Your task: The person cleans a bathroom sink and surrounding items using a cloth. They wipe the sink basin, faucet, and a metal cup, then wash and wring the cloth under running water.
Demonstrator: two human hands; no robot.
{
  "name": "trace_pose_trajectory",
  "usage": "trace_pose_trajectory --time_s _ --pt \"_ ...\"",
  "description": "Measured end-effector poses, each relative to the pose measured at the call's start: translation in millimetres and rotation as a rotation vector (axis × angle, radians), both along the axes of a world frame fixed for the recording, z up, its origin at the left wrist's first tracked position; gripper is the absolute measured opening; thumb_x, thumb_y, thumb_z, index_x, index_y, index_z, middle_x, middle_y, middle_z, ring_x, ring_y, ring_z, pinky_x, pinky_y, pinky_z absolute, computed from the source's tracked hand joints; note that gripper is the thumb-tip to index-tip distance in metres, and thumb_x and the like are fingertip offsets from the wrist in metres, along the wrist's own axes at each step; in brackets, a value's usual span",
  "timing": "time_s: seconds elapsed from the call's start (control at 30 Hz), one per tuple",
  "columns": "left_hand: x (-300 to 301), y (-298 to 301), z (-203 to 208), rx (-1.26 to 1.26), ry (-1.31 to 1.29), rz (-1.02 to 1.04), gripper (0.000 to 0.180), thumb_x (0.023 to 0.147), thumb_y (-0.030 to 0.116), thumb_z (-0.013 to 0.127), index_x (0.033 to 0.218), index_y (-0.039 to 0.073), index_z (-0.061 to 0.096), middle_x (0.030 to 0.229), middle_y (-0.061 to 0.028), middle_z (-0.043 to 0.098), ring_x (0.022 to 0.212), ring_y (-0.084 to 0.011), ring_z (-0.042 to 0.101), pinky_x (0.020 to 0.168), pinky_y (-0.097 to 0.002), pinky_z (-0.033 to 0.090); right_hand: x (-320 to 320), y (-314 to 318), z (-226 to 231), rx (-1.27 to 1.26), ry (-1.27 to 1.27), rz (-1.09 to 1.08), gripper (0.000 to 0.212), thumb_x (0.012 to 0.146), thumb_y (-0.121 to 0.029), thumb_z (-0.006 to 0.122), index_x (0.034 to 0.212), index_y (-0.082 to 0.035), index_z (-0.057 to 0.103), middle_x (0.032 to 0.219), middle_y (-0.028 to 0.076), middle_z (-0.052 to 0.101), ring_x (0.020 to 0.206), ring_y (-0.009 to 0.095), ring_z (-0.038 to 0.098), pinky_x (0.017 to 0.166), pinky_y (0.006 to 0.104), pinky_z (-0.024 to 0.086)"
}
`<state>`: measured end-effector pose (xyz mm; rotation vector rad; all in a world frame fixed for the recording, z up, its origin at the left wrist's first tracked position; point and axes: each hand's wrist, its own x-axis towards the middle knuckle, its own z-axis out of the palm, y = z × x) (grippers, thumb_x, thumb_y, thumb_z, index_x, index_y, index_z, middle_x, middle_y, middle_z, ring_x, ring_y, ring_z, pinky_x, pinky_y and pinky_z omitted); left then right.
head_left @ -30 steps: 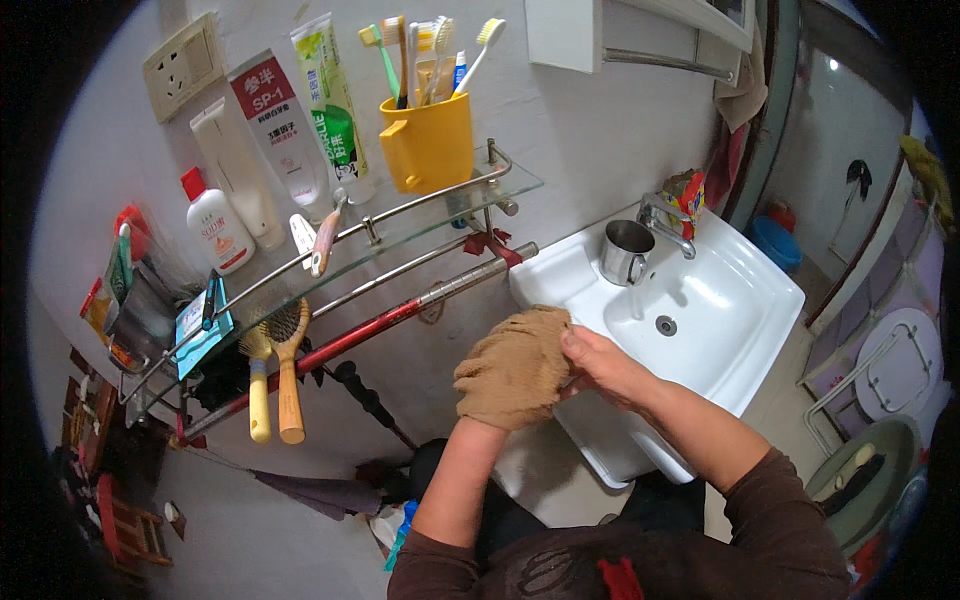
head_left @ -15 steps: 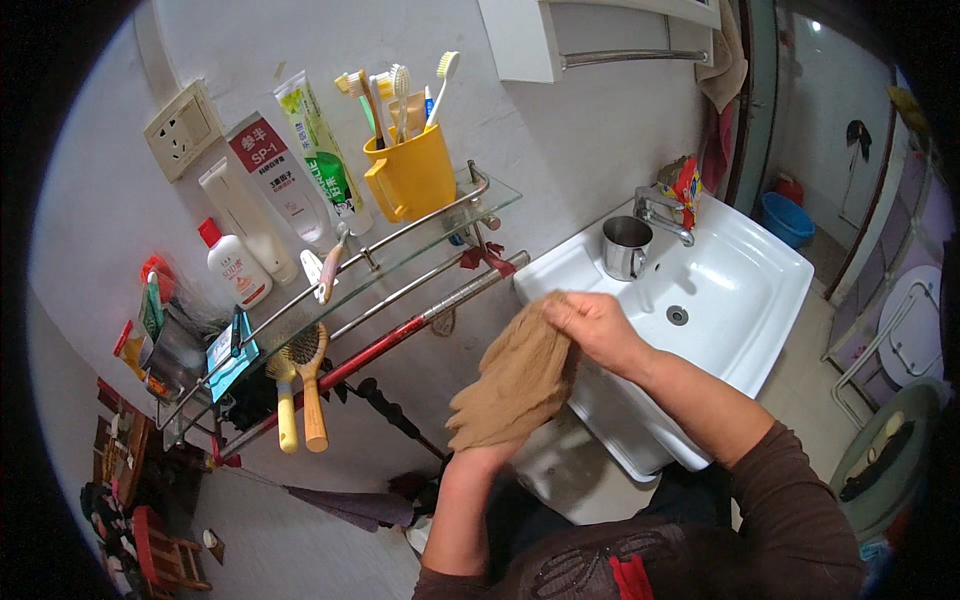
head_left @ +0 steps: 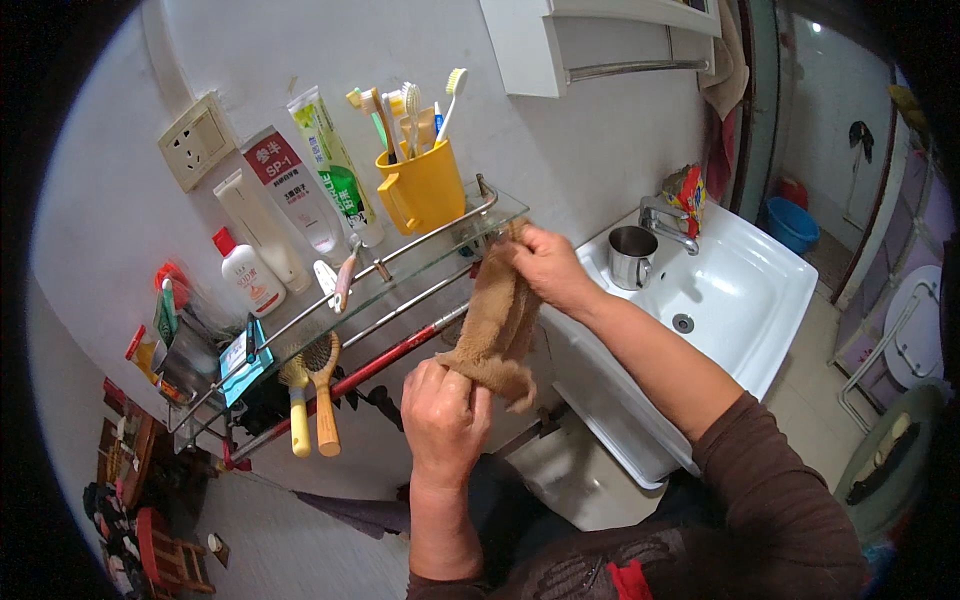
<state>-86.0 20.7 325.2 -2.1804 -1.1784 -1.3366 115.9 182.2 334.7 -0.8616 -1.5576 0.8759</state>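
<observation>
A brown cloth (head_left: 490, 325), with the look of a small towel, is stretched between my two hands in bunched folds. My left hand (head_left: 445, 408) is closed on its lower end, knuckles up, and a loose corner sticks out to the right. Higher up, my right hand (head_left: 550, 265) pinches the other end beside the right corner of the glass shelf (head_left: 420, 245). Below that shelf runs a red and silver rail (head_left: 400, 345), partly behind the cloth. Whether the cloth touches the rail I cannot tell.
On the shelf stand a yellow mug (head_left: 430, 185) of toothbrushes, a toothpaste tube (head_left: 335, 160) and a white bottle (head_left: 248, 275). Two hairbrushes (head_left: 325, 400) hang from it. To the right is a white sink (head_left: 755, 300) with a metal cup (head_left: 630, 262) and a tap (head_left: 668, 222).
My right hand has moved up and left toward the shelf corner. The left hand, earlier partly covered by the cloth, now shows closed on its lower end, and the cloth is narrower.
</observation>
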Motion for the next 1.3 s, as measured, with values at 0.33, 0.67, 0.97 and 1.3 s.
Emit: trace_pose_trajectory --time_s 0.33,0.67,0.97,1.3 --pt "-2.5 11.9 5.2 0.075 -0.016 0.075 0.015 0.080 0.001 0.076 0.094 0.003 0.070 0.096 -0.0101 0.068 0.094 -0.0313 0.066 0.086 -0.0444 0.052 -0.8 -13.0 -13.2 0.075 0.150 -0.203 0.022 0.103 -0.019 0.070 0.113 0.000 0.074 0.099 -0.001 0.075 0.089 0.008 0.065 0.083 0.0283 0.055" --pt "7.4 16.0 24.7 0.177 -0.019 0.148 0.041 0.087 -0.003 0.072 0.127 0.005 0.070 0.136 -0.0158 0.065 0.130 -0.0357 0.061 0.109 -0.0481 0.045 3.4 -59.9 22.9 0.985 -0.290 -0.567 0.021 0.083 0.002 0.071 0.103 0.003 0.067 0.106 0.021 0.066 0.102 0.039 0.065 0.095 0.0470 0.052" --pt "21.6 33.5 37.0 0.249 0.052 0.202 0.057 0.086 -0.002 0.070 0.141 -0.004 0.058 0.145 -0.0186 0.058 0.137 -0.0373 0.054 0.116 -0.0521 0.038 -19.1 -47.4 37.1 1.258 -0.535 -0.541 0.017 0.081 -0.010 0.067 0.096 -0.001 0.065 0.102 0.017 0.066 0.102 0.037 0.065 0.095 0.0468 0.053" --pt "1.3 23.6 23.2 0.227 0.063 0.215 0.060 0.085 -0.005 0.069 0.144 0.001 0.058 0.145 -0.0153 0.060 0.139 -0.0334 0.055 0.116 -0.0490 0.037 1.1 -41.1 23.4 1.118 -0.503 -0.611 0.011 0.083 -0.005 0.070 0.091 0.001 0.065 0.096 0.017 0.065 0.094 0.038 0.064 0.090 0.0462 0.055"
